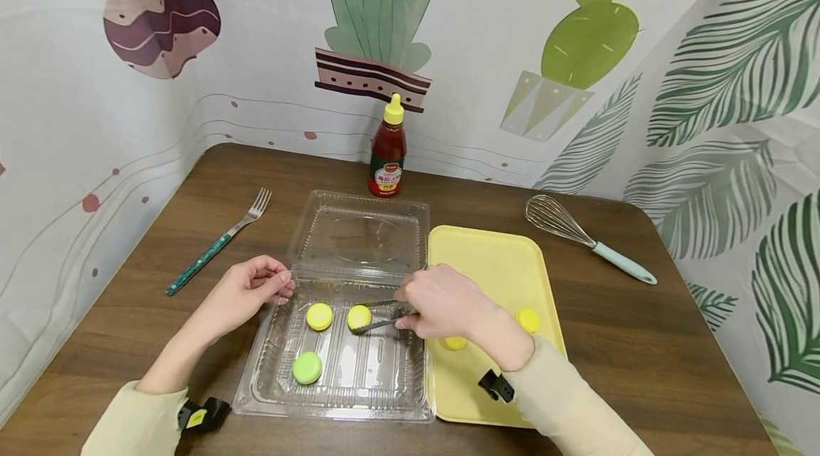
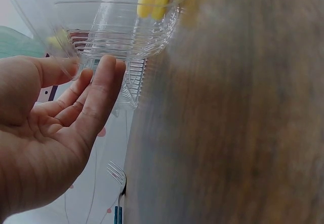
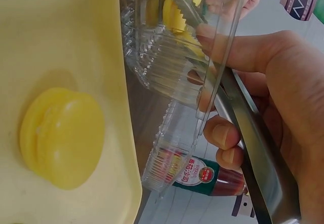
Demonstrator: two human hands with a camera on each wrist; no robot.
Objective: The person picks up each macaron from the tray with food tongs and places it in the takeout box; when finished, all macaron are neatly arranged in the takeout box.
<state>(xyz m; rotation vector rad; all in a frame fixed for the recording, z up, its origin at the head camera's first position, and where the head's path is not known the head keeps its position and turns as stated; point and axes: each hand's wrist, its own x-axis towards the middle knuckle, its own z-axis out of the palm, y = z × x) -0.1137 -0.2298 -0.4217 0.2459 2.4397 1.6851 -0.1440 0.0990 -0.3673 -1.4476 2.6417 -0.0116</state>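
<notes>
My right hand [image 1: 445,299] grips metal tongs [image 3: 253,127], their tips either side of a yellow macaron [image 1: 359,317] inside the clear plastic container [image 1: 333,414]. To its left in the same container sit another yellow macaron [image 1: 319,316] and a green macaron [image 1: 307,367]. At the container's back left corner, my left hand [image 1: 246,292] pinches the rim between thumb and fingers, as the left wrist view shows. Beside the container on the right lies a yellow tray [image 1: 487,257] with a yellow macaron [image 3: 63,138] close to the right wrist camera.
Behind the container's open lid [image 1: 365,235] stands a ketchup bottle [image 1: 388,154]. A fork [image 1: 218,242] lies at the left on the wooden table [image 1: 615,342], and a whisk [image 1: 589,239] lies at the right. More yellow macarons [image 1: 528,320] are on the tray, partly behind my right arm.
</notes>
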